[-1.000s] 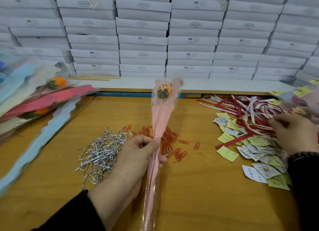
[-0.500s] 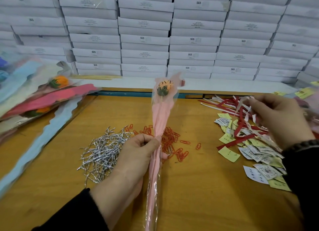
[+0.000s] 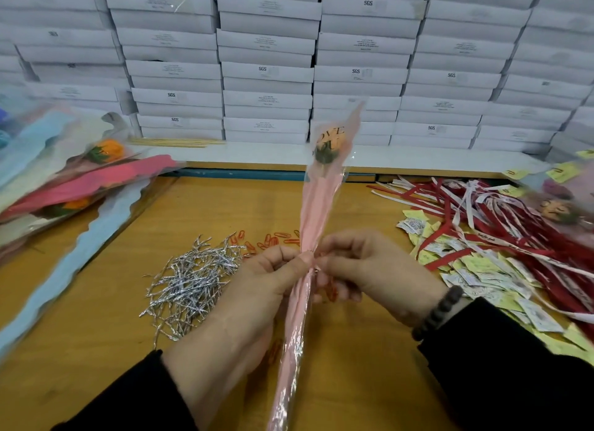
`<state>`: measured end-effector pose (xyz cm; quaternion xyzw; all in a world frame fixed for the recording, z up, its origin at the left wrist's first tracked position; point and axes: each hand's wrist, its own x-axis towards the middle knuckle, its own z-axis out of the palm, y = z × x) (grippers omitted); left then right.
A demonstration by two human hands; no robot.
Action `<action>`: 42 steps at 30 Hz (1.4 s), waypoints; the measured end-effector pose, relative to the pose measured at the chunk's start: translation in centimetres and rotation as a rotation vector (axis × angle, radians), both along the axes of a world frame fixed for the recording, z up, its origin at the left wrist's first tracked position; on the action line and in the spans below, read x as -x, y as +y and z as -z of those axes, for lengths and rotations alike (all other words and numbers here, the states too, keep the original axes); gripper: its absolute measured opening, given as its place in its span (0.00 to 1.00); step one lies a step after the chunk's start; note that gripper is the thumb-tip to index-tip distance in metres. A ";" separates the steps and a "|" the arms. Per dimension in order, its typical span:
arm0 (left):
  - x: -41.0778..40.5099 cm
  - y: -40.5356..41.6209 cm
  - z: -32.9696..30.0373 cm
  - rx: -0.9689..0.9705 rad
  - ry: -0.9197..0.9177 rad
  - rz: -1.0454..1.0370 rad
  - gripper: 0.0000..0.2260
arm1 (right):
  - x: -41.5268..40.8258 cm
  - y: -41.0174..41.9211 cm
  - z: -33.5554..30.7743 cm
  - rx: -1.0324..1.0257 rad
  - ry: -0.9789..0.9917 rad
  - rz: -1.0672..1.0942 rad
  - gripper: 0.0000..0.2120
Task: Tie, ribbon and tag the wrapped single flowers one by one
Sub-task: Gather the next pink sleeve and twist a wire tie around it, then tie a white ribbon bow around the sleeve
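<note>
Two hands meet at the gathered neck of one wrapped flower [image 3: 316,205], which stands nearly upright over the middle of the table [image 3: 96,350]. The left hand [image 3: 257,289] has its fingers curled round the pink sleeve, thumb laid along it. The right hand [image 3: 369,269] pinches the same spot from the other side with thumb and forefinger; whether something small sits between those fingertips cannot be made out. A dark bead bracelet [image 3: 437,311] circles the right wrist.

Left of the wrapped flower lies a heap of silver twist ties [image 3: 189,282], and behind the hands a scatter of orange-red paper clips [image 3: 270,239]. Right of the flower spreads a tangle of red and white ribbons [image 3: 466,212] over a litter of yellow and white tags [image 3: 475,269]. Far left of it, more wrapped flowers [image 3: 80,179] are piled up, blurred. Beyond its top, white boxes [image 3: 266,73] are stacked in rows.
</note>
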<state>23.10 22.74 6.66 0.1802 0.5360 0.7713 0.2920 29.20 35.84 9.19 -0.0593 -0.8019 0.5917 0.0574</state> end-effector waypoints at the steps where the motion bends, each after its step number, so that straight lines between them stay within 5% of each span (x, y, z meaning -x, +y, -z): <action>1: 0.1 0.0 0.1 0.006 0.004 -0.007 0.06 | 0.0 -0.4 0.1 -0.024 0.001 -0.018 0.08; 5: 0.4 -0.2 0.3 0.021 -0.003 -0.095 0.13 | 0.1 -1.2 0.2 -0.038 -0.020 -0.067 0.09; 8: 0.7 -0.3 0.2 0.025 0.007 -0.160 0.10 | 0.2 -1.0 0.4 -0.023 -0.076 -0.028 0.11; 11: 1.1 -0.5 0.2 0.024 0.019 -0.223 0.09 | 0.0 -0.2 0.2 -0.040 -0.133 0.031 0.01; 14: 1.2 -0.6 0.0 0.018 -0.009 -0.251 0.06 | -0.1 0.4 0.3 0.000 -0.128 0.087 0.06; 20: 0.1 -0.2 0.4 0.084 0.039 -0.123 0.11 | 0.4 -0.1 1.1 0.087 -0.072 0.139 0.04; 29: 0.1 0.0 0.6 0.092 0.055 -0.155 0.05 | 0.7 -1.2 1.6 0.345 -0.034 0.139 0.08; 42: -0.3 -0.1 0.6 0.237 0.346 -0.192 0.07 | 0.4 -1.4 1.6 0.305 -0.030 0.238 0.15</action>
